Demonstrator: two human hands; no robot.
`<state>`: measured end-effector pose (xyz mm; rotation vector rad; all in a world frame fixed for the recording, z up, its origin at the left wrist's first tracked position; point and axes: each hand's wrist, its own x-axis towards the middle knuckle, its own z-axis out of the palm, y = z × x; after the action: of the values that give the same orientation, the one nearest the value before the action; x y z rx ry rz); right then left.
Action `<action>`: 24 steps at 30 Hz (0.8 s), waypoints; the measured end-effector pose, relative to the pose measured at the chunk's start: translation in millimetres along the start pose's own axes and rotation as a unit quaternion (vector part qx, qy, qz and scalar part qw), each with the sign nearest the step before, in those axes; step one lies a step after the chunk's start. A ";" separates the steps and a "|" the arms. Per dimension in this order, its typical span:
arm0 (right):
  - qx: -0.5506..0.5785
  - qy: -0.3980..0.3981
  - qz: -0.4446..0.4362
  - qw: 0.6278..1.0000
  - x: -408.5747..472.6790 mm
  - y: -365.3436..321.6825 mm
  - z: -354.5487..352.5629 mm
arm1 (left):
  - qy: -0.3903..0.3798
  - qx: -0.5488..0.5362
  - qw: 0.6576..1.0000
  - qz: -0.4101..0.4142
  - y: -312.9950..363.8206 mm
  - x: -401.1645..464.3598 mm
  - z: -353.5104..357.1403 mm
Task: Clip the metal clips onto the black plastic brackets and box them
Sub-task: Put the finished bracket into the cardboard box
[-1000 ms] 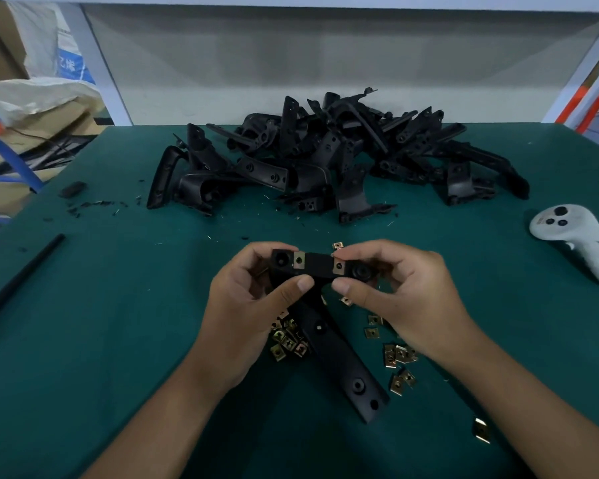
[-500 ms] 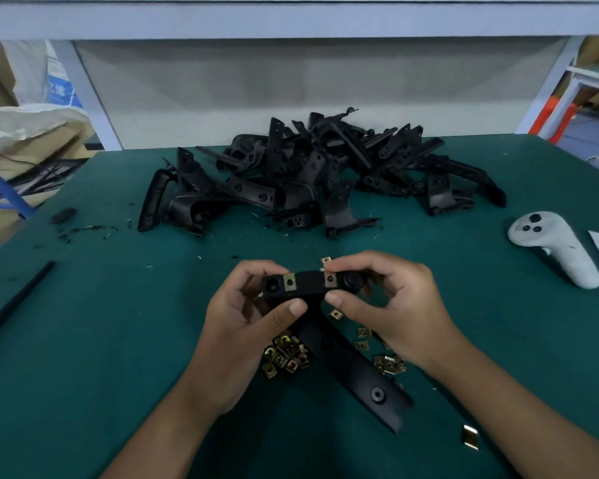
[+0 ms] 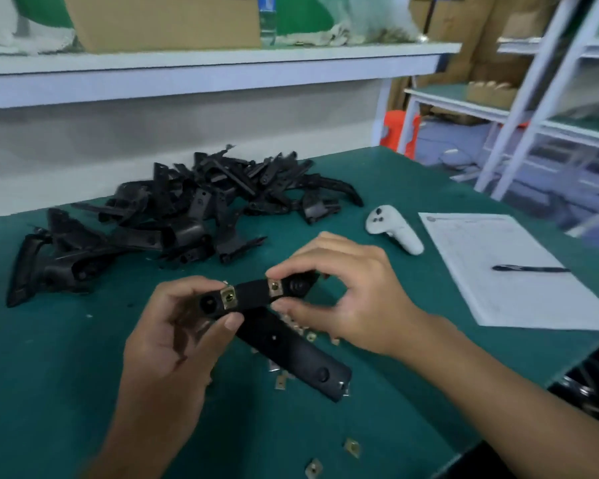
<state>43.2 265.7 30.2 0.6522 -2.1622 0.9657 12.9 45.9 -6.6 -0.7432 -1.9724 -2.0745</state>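
Brackets (image 3: 173,216) lie heaped at the far side of the green table (image 3: 49,375), within reach as stock to be fitted, by my guess. One black plastic bracket (image 3: 284,344) is held up over the table's middle, its crossbar pinched at either end so the face shows. The left hand (image 3: 173,340) grips by thumb and curled fingers; the right hand (image 3: 353,292) pinches likewise. Two metal clips (image 3: 228,296) sit on that bar; loose ones (image 3: 352,447) lie scattered beneath, handy for picking.
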 end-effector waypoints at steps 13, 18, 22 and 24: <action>-0.341 0.115 0.262 0.895 -248.6 -116.3 -236.2 | -0.335 0.088 0.917 0.197 60.0 -99.3 264.7; -0.366 0.089 0.347 0.859 -317.1 -119.3 -255.8 | -0.419 0.123 0.879 0.191 45.0 -132.9 313.7; -0.321 -0.015 0.438 0.839 -341.7 -104.4 -252.9 | -0.464 0.190 0.845 0.185 24.4 -136.4 311.8; -0.295 -0.077 0.475 0.826 -354.7 -99.5 -244.3 | -0.451 0.182 0.853 0.188 21.1 -128.1 293.2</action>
<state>430.3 455.8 -66.6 -0.7578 -2.7552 0.5927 199.2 303.1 -50.6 -2.0573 -2.2262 -1.1153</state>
